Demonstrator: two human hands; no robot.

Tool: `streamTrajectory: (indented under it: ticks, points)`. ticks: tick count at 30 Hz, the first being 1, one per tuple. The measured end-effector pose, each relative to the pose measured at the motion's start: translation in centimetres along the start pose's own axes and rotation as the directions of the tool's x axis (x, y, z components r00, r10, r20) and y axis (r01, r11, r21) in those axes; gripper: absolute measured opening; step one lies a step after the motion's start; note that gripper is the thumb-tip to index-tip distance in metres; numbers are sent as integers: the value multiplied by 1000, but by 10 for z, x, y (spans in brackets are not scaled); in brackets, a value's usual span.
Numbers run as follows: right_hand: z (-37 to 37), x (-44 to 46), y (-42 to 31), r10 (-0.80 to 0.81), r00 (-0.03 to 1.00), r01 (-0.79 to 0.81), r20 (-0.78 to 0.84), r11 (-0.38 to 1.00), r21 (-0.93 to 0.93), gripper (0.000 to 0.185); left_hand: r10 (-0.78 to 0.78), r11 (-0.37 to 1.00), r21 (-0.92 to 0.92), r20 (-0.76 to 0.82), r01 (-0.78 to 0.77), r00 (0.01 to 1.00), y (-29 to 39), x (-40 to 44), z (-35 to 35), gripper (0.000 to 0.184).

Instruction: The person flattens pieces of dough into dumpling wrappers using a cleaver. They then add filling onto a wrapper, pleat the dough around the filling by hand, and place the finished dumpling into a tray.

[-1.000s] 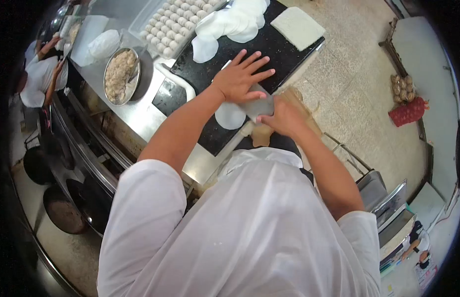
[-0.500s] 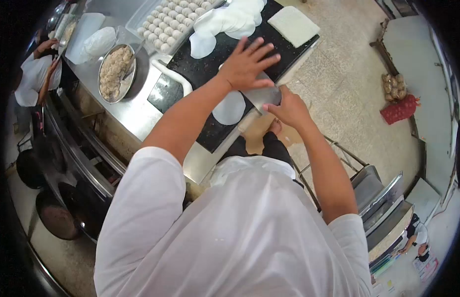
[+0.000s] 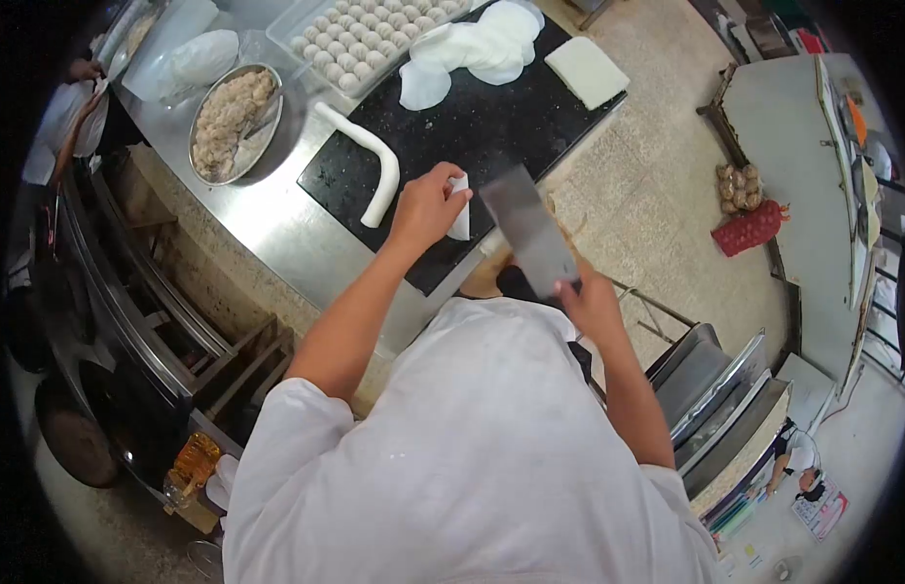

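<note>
My left hand (image 3: pixel 428 206) is closed on the edge of a thin white dough wrapper (image 3: pixel 460 222), which is lifted on edge over the black board (image 3: pixel 452 136). In my right hand (image 3: pixel 591 304) is a cleaver (image 3: pixel 526 229); its wide blade is slightly blurred, tilted and held off the board near its front edge. To the left of my left hand lies a bent rope of white dough (image 3: pixel 382 165). Further back on the board is an overlapping pile of round dough wrappers (image 3: pixel 487 44).
Beyond the board, a plastic tray (image 3: pixel 289 31) holds rows of small dough balls. A metal bowl of filling (image 3: pixel 229 127) sits at left on the steel counter (image 3: pixel 277 190). A folded white cloth (image 3: pixel 587 72) lies at the board's right corner. Another person's arm (image 3: pixel 81 112) shows far left.
My left hand has come off the flat blade and taken hold of the dough wrapper, peeling it up. My right hand has moved the cleaver toward me and raised it off the board.
</note>
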State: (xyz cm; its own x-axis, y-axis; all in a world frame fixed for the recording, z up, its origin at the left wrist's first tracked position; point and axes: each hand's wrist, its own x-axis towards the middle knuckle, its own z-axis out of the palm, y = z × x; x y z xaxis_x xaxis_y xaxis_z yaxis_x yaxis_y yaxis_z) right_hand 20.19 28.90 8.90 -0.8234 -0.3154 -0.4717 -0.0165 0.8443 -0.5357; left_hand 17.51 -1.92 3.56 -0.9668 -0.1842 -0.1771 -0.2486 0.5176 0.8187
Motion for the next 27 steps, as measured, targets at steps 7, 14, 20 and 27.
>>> streamTrajectory:
  ticks: [7,14,20,27]
  points:
    - [28,119,-38,-242,966,246,-93,969,35,36,132,985,-82,-218,-153,967,-1,-23,11,30]
    - [-11,120,-8,-407,835,395,370,912,114,41,-194,889,-454,-269,54,943,25,-38,5,31]
    - [-72,143,54,-426,808,428,407,899,91,33,-258,925,-373,-467,76,846,54,81,-41,35]
    - [-147,156,72,-469,881,425,60,840,337,26,-21,967,200,-560,160,828,-6,101,-62,60]
